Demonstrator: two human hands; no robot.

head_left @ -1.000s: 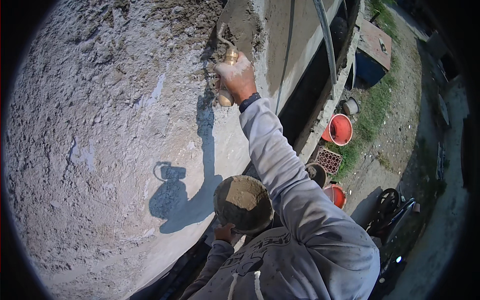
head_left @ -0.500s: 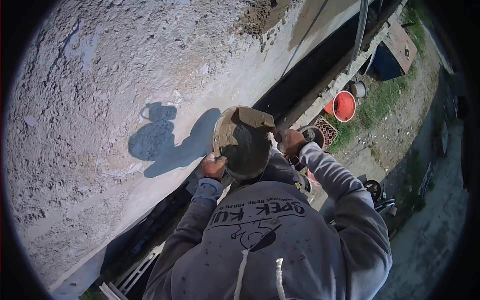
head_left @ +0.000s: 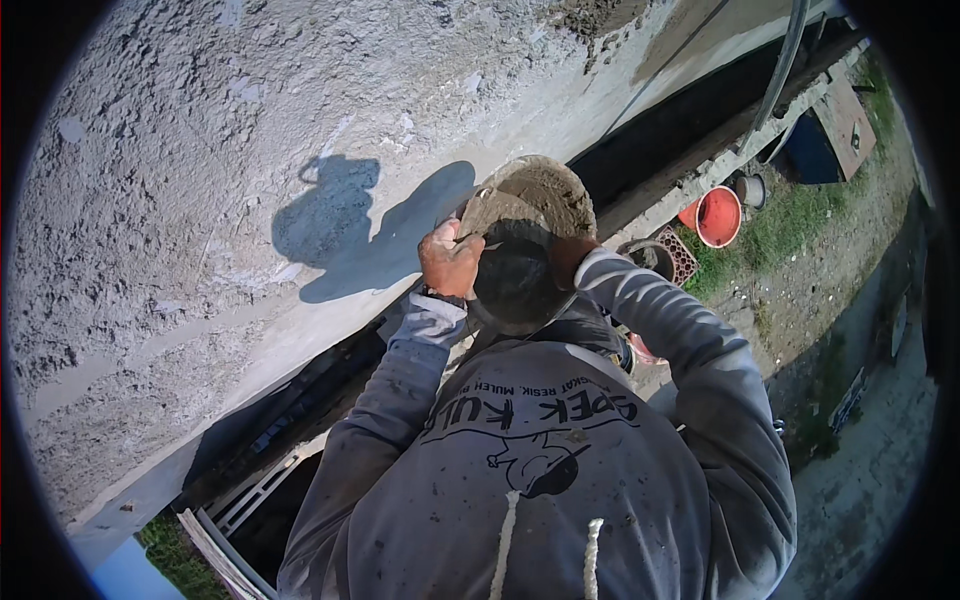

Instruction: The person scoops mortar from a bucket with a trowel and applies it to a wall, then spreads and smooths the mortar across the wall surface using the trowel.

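A round bucket (head_left: 518,322) hangs in front of my torso beside the rough wall, with wet grey-brown mortar (head_left: 535,190) along its far side and a dark, shaded inside nearer me. My left hand (head_left: 450,260) is closed on the bucket's left rim, thumb uppermost. At the right side my right hand (head_left: 572,260) reaches inside the rim. It looks closed, but shade and the bucket hide its fingers and what they may hold.
A rough plastered wall (head_left: 180,200) fills the left, crossed by shadows. Right of it runs a concrete ledge (head_left: 690,195) beside a dark gap. Below are an orange bucket (head_left: 719,217), a small grey pail (head_left: 752,191), a perforated crate (head_left: 680,254) and grass (head_left: 780,235).
My right hand has moved from outside the bucket's right rim to inside it. My left hand has shifted up along the left rim. The bucket sits further right and higher in view.
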